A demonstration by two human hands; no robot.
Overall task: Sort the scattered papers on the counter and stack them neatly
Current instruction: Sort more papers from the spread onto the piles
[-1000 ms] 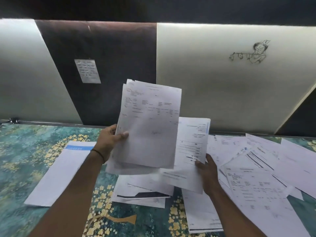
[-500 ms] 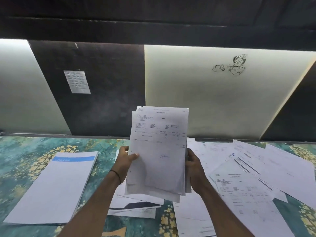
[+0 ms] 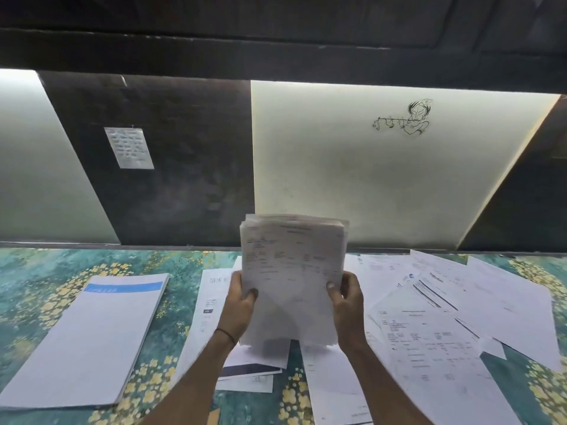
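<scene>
I hold a bundle of printed papers [image 3: 293, 271] upright above the counter, its lower edge close to the sheets below. My left hand [image 3: 241, 302] grips its left edge with the thumb in front. My right hand [image 3: 345, 299] grips its right edge in the same way. The bundle looks blurred. Loose printed sheets [image 3: 435, 326] lie scattered and overlapping on the right of the green floral counter [image 3: 36, 271]. More sheets [image 3: 211, 302] lie under my arms. A neat white stack with a blue header band [image 3: 92, 338] rests on the left.
A wall with dark and pale panels rises right behind the counter. A small note [image 3: 129, 147] is stuck on the dark panel and a line drawing [image 3: 405, 119] marks the pale one. A dark shelf runs overhead.
My right hand brought its sheet into the bundle and now both hands grip the bundle's sides. The bundle has come lower toward the counter and its edges look more even.
</scene>
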